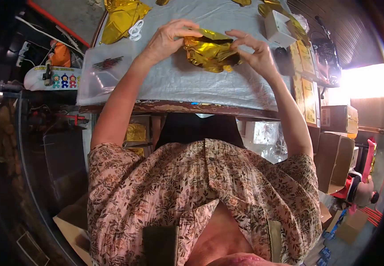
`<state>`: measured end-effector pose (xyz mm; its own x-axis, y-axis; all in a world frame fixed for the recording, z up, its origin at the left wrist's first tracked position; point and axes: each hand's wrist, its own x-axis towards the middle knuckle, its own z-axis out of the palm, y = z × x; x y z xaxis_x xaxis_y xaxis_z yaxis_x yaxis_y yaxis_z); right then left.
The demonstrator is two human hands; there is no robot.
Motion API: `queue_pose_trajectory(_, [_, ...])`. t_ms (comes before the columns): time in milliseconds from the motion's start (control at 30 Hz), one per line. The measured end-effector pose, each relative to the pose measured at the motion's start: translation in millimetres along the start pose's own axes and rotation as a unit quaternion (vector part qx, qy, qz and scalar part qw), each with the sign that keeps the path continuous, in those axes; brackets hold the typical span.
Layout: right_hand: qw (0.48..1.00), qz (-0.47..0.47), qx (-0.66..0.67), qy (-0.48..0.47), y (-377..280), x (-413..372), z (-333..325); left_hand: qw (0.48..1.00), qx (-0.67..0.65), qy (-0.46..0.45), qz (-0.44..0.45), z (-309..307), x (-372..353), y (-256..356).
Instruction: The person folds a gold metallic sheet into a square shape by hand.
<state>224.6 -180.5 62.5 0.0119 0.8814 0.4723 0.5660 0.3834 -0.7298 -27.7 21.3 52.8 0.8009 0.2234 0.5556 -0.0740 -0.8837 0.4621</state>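
Over the grey-covered table, a crumpled shiny gold foil piece (212, 51) hangs between my two hands. My left hand (170, 37) pinches its upper left edge, with thumb and fingers closed on the foil. On the other side, my right hand (255, 51) has its fingertips curled at the foil's right edge, index finger and thumb gripping it. A dark fold runs along the top between the hands. Left of my left hand lie a coil of white cord (135, 30) and a larger gold foil piece (123, 20).
A clear plastic sheet with thin dark sticks (107, 63) lies at the table's left. At the right stand an open white box (281, 29) and yellow-gold packets (305, 84). Cardboard boxes (336, 162) stand to my right, below the table's worn front edge (178, 107).
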Motion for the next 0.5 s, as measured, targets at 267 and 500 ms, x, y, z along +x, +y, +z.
queue_pose_trajectory(267, [0.998, 0.015, -0.007, -0.058, 41.4, -30.5, 24.3, 0.999, 0.037, 0.014, -0.025, 18.3, -23.6, -2.9])
queue_pose_trajectory(500, [0.997, -0.008, -0.025, -0.078, 50.1, -26.0, 20.8, 0.997, 0.038, -0.050, 0.047, 47.8, 8.4, -19.1])
